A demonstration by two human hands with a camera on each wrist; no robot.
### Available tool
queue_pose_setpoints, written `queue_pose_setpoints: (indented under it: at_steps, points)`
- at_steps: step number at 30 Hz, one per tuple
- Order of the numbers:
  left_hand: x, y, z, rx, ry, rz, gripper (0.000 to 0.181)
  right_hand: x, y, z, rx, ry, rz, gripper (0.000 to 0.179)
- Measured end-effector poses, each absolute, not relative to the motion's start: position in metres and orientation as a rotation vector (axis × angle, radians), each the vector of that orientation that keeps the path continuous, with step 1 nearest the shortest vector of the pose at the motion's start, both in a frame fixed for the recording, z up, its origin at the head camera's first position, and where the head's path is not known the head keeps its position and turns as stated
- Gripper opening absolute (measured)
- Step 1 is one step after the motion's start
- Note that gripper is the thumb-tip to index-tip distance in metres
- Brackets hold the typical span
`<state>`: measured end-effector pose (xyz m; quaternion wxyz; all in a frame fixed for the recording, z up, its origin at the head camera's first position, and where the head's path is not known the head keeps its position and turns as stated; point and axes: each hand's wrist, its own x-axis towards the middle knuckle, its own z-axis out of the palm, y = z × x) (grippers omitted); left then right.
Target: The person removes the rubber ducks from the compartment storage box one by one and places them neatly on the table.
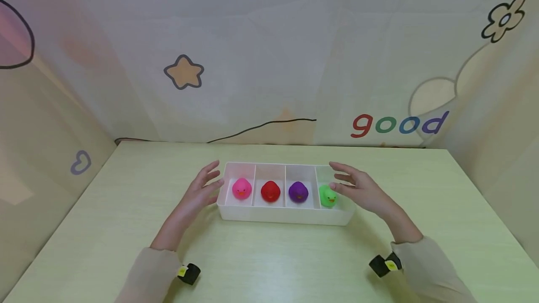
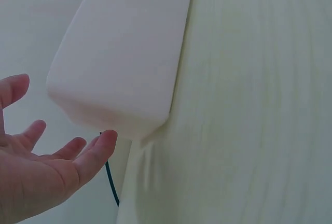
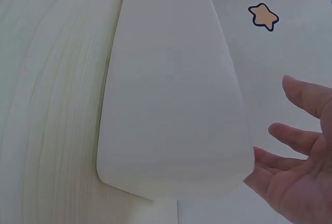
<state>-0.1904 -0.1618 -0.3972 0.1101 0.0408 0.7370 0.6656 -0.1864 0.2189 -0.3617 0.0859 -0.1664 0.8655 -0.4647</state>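
A white box with compartments (image 1: 284,215) sits on the table in the head view. From left to right its compartments hold a pink rubber duck (image 1: 242,189), a red one (image 1: 270,191), a purple one (image 1: 298,192) and a green rubber duck (image 1: 327,197). At the box's left end is my left hand (image 1: 204,189), fingers spread and loosely bent, holding nothing. My right hand (image 1: 358,188) hovers by the right end, its thumb overlapping the green duck's compartment in the head view. The wrist views show the box's outer wall (image 2: 119,53) with relaxed fingers beside its ends.
The pale wooden table (image 1: 273,261) extends around the box. Behind it hangs a printed cloth backdrop (image 1: 261,60) with a star, a flower and the word "good". Small black devices, one (image 1: 191,273) at the left wrist and another (image 1: 380,265) at the right, are attached near the sleeves.
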Motion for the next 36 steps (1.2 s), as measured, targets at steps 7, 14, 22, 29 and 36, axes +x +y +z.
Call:
queue_pose_setpoints:
  at_steps: [7,14,22,29,36]
  points:
    - [-0.196,-0.160,-0.403,0.069,2.175,1.925,0.054,-0.191,0.216,-0.364,-0.519,2.634,-1.278,0.053]
    - [-0.200,-0.157,-0.408,0.018,2.217,1.865,0.049,-0.196,0.211,-0.369,-0.595,2.713,-1.115,0.049]
    - [-0.202,-0.157,-0.407,0.053,2.244,1.819,0.046,-0.198,0.202,-0.366,-0.635,2.825,-0.834,0.039]
    - [-0.202,-0.160,-0.408,0.125,2.231,1.799,0.046,-0.204,0.194,-0.364,-0.585,2.840,-0.602,0.036]
    - [-0.203,-0.161,-0.410,0.138,2.225,1.804,0.046,-0.205,0.186,-0.368,-0.539,2.851,-0.417,0.034]
